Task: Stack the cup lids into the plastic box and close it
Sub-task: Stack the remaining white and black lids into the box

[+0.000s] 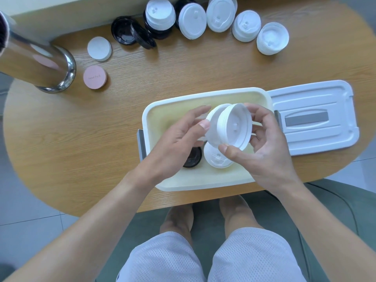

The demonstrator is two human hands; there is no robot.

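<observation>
Cup lids, a white stack (234, 126) of them, tilted on edge above the open plastic box (205, 181). The right hand (262, 147) has thumb and fingers curled round the stack's rim; the left hand (179, 139) is mostly spread, its thumb tip touching the stack's other end. Down in the box lie a white lid (216, 158) and, beside it, a black lid (193, 158), partly hidden by the left hand. The box's own lid (313, 119) lies flat on the table (122, 129), just right of the box. Along the table's far edge, more white lids (246, 26) and black lids (130, 32) wait in a row. At far left a steel cylinder (38, 60) stands near a white disc (99, 48) and a pink disc (95, 77).
</observation>
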